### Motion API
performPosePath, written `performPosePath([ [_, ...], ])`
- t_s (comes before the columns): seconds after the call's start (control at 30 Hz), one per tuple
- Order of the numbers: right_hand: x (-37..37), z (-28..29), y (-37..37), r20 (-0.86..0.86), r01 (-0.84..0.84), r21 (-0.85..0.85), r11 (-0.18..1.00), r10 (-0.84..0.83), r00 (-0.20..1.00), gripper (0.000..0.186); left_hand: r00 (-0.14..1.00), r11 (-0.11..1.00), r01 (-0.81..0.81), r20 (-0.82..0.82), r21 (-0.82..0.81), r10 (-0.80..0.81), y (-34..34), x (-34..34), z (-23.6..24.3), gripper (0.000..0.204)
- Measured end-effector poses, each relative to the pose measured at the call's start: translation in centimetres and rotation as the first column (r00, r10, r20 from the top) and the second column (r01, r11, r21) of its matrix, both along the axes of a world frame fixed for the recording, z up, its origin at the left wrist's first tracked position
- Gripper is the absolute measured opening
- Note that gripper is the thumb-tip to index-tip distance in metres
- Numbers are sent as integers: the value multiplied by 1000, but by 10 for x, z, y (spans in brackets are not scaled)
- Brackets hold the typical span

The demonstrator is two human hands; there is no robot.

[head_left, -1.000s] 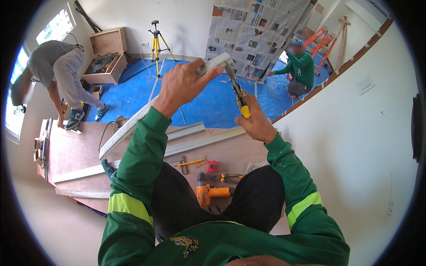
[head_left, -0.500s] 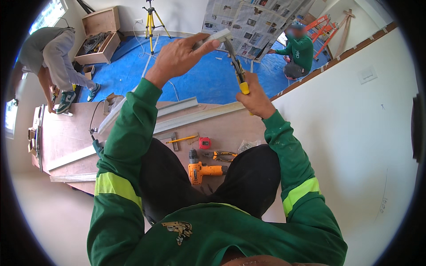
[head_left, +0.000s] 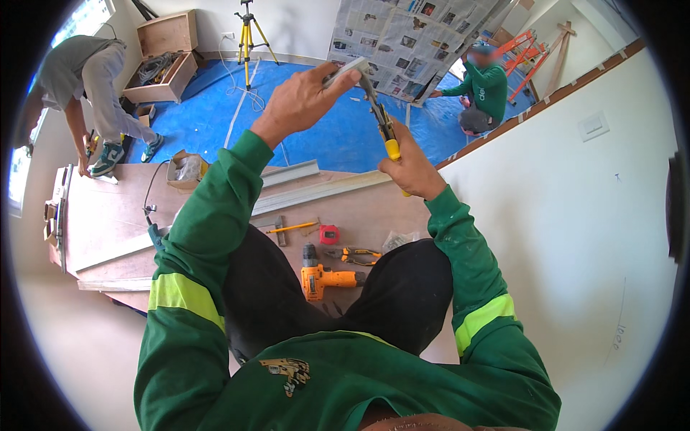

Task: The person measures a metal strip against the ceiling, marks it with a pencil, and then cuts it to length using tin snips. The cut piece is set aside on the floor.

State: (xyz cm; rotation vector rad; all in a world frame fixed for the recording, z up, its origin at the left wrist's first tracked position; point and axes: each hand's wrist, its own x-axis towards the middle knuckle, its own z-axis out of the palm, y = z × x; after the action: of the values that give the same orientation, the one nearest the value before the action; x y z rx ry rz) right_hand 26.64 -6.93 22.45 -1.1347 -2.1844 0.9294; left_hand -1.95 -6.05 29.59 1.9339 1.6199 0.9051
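Observation:
My left hand (head_left: 302, 100) is closed around the end of a light metal channel (head_left: 352, 72), raised above the board. How far the channel runs behind my hand and sleeve is hidden. In my right hand (head_left: 413, 164) is a pair of tin snips (head_left: 381, 118) with yellow handles. Its jaws are at the channel's end, beside my left thumb; whether they bite the metal cannot be made out. Below, between my knees, lie an orange cordless drill (head_left: 327, 279), orange-and-black pliers (head_left: 356, 256), a red tape measure (head_left: 329, 234), a pencil (head_left: 293, 225) and a small square (head_left: 280, 231).
More metal channels (head_left: 323, 192) lie across the wooden board (head_left: 115, 215). An open carton (head_left: 187, 171) stands by my left sleeve. One person (head_left: 100, 86) bends at the far left; another (head_left: 485, 90) crouches beside a newspaper-covered panel (head_left: 402, 43). A yellow tripod (head_left: 248, 36) stands on blue sheeting (head_left: 215, 108).
Both hands have shifted slightly, the left one a little to the right and down, with the channel and snips still held. The carton by my left sleeve shows more fully.

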Motion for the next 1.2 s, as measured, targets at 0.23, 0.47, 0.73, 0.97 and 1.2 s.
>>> performPosePath([
  [0.23,4,0,0,97,5,8,1000,-6,995,69,987,984,-23,-154,178,51,4,-3,-11,82],
  [0.47,-4,-10,-4,55,94,50,994,-97,994,47,992,988,42,-124,145,-24,11,-7,-19,82],
  [0.73,-1,-24,-5,21,85,63,994,-87,996,36,971,984,83,-236,155,-44,20,-11,-32,90],
  [0.97,-1,-15,-19,102,162,80,983,-170,980,37,941,975,106,-338,195,-35,18,-10,-31,87],
  [1.2,0,-6,-28,32,217,-16,976,-217,976,41,954,955,170,-283,244,-98,12,-2,-32,43],
])
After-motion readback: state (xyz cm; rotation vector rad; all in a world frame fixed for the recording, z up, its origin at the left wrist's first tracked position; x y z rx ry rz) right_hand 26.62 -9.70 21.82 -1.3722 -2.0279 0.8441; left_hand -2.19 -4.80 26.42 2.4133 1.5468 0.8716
